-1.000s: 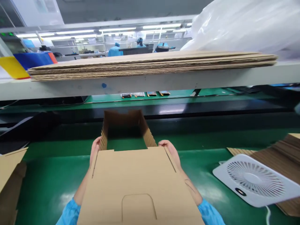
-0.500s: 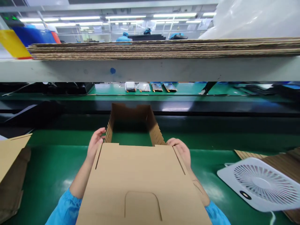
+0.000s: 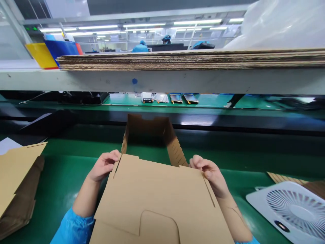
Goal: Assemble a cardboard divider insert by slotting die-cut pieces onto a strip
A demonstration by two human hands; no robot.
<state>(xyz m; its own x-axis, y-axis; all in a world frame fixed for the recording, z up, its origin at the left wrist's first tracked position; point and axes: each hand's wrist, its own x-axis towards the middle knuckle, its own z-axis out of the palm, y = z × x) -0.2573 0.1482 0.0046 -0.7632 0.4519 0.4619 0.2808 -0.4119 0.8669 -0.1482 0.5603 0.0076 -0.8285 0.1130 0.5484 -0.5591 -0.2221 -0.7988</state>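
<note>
A half-folded brown cardboard box (image 3: 157,193) rests on the green mat (image 3: 61,183) in front of me. Its big flat panel with a cut tab tilts toward me, and its far end forms an open sleeve with serrated side edges. My left hand (image 3: 103,165) curls on the panel's upper left corner. At the upper right corner, my right hand (image 3: 209,173) grips the edge with bent fingers. Blue sleeves cover both forearms.
A white shelf (image 3: 162,81) overhead carries a stack of flat cardboard sheets (image 3: 188,59). A white flat fan (image 3: 291,210) lies at the right, folded cardboard (image 3: 15,183) at the left. Small devices (image 3: 167,98) sit on the far green bench. People in blue work in the background.
The panel's front edge has lifted and tilted, showing the tab flap popped at the bottom. Both hands slid slightly right with the box; the view shifted left.
</note>
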